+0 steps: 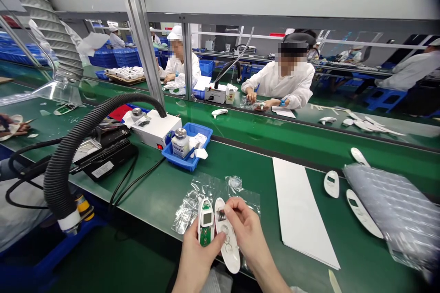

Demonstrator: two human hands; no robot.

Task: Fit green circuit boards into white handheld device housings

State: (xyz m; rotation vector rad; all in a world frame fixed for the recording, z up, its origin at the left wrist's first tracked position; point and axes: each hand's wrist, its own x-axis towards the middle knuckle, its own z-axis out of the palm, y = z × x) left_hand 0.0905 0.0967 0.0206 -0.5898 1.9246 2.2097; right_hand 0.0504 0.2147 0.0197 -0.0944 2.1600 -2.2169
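My left hand [196,251] is closed around a white device housing [206,222], in which a green circuit board and a small grey display show. Beside it, in my right hand [248,228], is a long white cover [229,252] with a display window and round button outlines. The right fingers pinch its upper end near the window. My left thumb touches the cover's face near its middle. The two parts are side by side and apart at the top. Under and behind them, clear plastic bags [192,196] lie on the green bench.
White paper [298,206] lies to the right, near white covers [332,184] and a bubble-wrap pack [395,210]. Ahead stands a blue tray [187,165] with a bottle [180,143]. A black hose [62,165] arches at left. Co-workers sit across the green belt [254,132].
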